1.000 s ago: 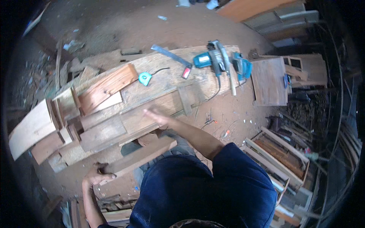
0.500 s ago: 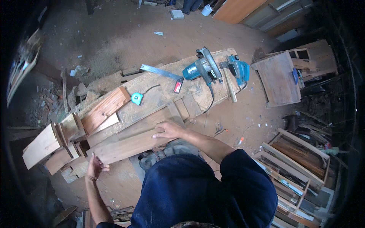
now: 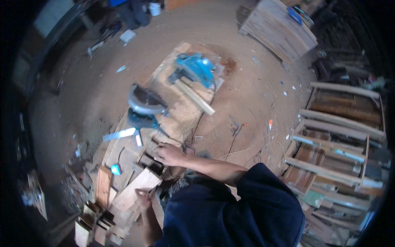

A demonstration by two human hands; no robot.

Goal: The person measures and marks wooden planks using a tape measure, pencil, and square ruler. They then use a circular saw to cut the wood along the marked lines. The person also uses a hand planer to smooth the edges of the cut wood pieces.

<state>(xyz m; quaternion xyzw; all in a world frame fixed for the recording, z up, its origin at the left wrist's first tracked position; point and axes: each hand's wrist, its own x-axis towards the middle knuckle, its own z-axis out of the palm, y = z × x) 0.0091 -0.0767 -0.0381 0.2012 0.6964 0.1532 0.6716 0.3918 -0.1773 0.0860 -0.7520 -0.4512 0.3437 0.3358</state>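
Observation:
My left hand (image 3: 144,196) grips the near edge of a pale wooden board (image 3: 135,187) that lies along the low bench (image 3: 181,120). My right hand (image 3: 169,153) is off that board, fingers apart, over dark gaps between wood pieces just beyond the board's far end. Blur hides whether its fingertips touch the wood. Ahead of it on the bench are a circular saw (image 3: 144,103) and a metal square (image 3: 120,134). A turquoise tape measure (image 3: 116,169) sits left of the board, beside a reddish wood block (image 3: 103,185).
At the bench's far end sits a blue power planer (image 3: 195,68), a wood strip (image 3: 193,96) in front of it. Stacked wood offcuts (image 3: 88,220) stand lower left. Wooden frames (image 3: 329,144) lie on the right, with a wooden cabinet (image 3: 279,31) beyond. Cords cross the floor.
The view has swung to the right, shifting the bench and tools leftward. My right hand has let go of the board and moved past its far end; my left hand stays on the board.

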